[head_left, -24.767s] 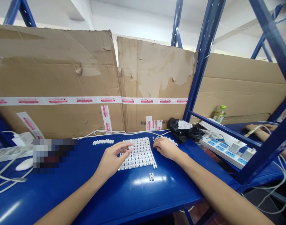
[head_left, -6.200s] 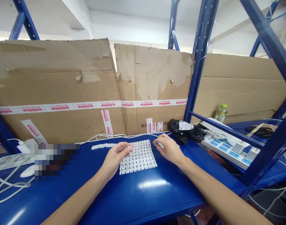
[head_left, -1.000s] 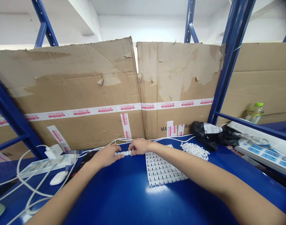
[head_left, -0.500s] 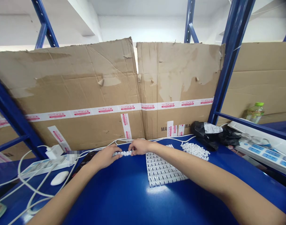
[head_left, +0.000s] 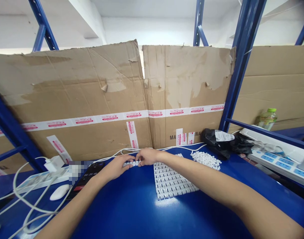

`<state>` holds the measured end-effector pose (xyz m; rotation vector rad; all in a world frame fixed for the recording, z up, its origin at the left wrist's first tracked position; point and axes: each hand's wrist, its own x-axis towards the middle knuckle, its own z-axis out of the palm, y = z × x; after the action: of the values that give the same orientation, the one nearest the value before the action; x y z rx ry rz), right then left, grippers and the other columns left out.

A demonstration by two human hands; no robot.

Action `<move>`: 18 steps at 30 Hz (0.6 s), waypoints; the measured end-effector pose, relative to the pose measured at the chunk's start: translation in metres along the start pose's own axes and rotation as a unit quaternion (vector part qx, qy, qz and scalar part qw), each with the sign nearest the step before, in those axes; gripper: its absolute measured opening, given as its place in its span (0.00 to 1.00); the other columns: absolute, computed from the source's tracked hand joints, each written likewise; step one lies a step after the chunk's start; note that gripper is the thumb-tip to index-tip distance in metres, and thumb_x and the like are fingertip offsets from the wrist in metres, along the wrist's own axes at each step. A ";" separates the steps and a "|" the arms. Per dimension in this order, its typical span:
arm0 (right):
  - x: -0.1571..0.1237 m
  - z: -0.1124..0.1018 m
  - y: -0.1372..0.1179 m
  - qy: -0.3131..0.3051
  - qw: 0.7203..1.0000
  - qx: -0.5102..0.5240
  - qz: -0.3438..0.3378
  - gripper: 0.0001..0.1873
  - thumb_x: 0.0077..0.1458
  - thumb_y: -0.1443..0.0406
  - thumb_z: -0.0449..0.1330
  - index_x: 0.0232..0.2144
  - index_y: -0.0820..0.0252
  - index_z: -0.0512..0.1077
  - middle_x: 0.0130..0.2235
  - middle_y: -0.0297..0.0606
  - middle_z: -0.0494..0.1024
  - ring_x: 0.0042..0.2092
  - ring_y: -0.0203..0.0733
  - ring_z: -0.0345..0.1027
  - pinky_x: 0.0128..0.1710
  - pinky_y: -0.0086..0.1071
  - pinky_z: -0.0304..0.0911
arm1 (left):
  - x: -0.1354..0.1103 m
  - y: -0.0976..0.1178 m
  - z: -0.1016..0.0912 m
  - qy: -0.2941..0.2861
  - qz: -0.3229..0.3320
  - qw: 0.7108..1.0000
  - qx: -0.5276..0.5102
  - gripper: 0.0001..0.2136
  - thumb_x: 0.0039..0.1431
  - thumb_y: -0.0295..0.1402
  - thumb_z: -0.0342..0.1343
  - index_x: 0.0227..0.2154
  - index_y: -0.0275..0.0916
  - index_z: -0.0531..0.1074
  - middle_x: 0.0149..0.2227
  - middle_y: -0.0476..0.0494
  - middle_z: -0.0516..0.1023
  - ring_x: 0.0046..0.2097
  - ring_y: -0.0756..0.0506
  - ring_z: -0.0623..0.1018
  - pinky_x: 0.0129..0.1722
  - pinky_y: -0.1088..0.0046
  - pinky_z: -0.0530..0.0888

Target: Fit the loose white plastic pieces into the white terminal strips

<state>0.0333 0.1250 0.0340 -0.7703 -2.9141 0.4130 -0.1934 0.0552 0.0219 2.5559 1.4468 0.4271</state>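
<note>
Both my hands meet at the far middle of the blue table [head_left: 142, 212] over a short row of small white plastic pieces [head_left: 132, 163]. My left hand [head_left: 115, 167] pinches the row's left end and my right hand [head_left: 147, 156] pinches its right end, fingers curled. Just right of them lies a flat white mat of joined pieces [head_left: 173, 181]. A loose heap of the same white pieces [head_left: 206, 159] sits further right.
Cardboard sheets [head_left: 97, 103] wall off the table's back. At left lie a white mouse [head_left: 59, 192], white cables [head_left: 30, 205], a power strip and a dark timer [head_left: 88, 172]. A black bag [head_left: 223, 142], a green-capped bottle [head_left: 266, 119] and blue rack posts [head_left: 238, 63] stand at right.
Long ago my hands worked at the white mat; over the last second they have stayed on the short row, and the view has shifted slightly.
</note>
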 end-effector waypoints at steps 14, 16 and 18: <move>0.006 0.003 -0.003 0.000 1.000 0.019 0.004 0.22 0.60 0.62 0.71 0.55 0.63 0.79 0.47 0.43 0.86 0.43 0.44 0.80 0.39 0.30 0.67 | -0.054 -0.051 -0.030 0.049 -0.133 0.983 0.115 0.24 0.56 0.37 0.60 0.57 0.40 0.77 0.61 0.35 0.79 0.62 0.33 0.77 0.65 0.55 0.70; 0.011 0.004 -0.006 0.001 1.000 0.020 0.000 0.23 0.59 0.62 0.71 0.55 0.64 0.79 0.46 0.44 0.86 0.43 0.44 0.80 0.38 0.30 0.67 | -0.066 -0.061 -0.031 0.063 -0.147 0.979 0.127 0.24 0.59 0.37 0.55 0.58 0.40 0.76 0.61 0.35 0.80 0.61 0.34 0.78 0.65 0.55 0.70; 0.017 0.006 -0.008 0.002 1.000 0.020 -0.004 0.22 0.59 0.63 0.72 0.54 0.64 0.80 0.46 0.44 0.86 0.43 0.44 0.80 0.39 0.30 0.66 | -0.075 -0.068 -0.029 0.071 -0.164 0.973 0.149 0.25 0.60 0.32 0.50 0.59 0.38 0.76 0.61 0.35 0.79 0.61 0.35 0.78 0.65 0.57 0.70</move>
<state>0.0139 0.1254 0.0310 -0.7516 -2.8938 0.4674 -0.2943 0.0263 0.0180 2.4649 2.0852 0.3699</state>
